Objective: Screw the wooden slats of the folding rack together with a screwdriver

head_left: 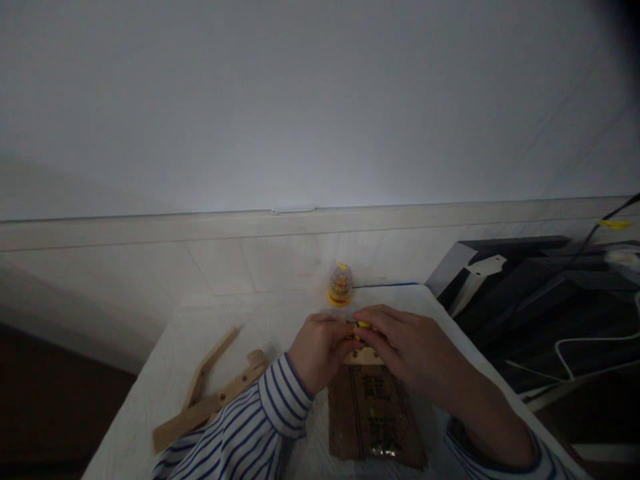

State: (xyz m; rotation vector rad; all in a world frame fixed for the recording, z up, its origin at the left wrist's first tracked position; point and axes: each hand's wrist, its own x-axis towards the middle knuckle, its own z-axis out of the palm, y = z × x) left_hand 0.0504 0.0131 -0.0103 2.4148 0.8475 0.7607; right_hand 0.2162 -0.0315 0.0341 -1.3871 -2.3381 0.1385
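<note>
My left hand (323, 350) and my right hand (410, 347) meet over the near middle of the table. Both are closed, fingertips pinching at a small yellow and black object (362, 325). Most of it is hidden by the fingers, so its kind cannot be made out. Just below the fingertips lies a pale wooden piece with holes (364, 357), at the far end of a brown packet with dark printed characters (375, 413). Beyond the hands, against the wall, stands a small clear domed container (341, 287) with a yellow base and a yellow top.
Jointed wooden bars with holes (220, 398) lie on the white-covered table (160, 370) at the left, partly behind my striped sleeve. Dark panels (530, 313) and white cables (565, 343) crowd the right side. A pale wall (260, 260) closes off the back.
</note>
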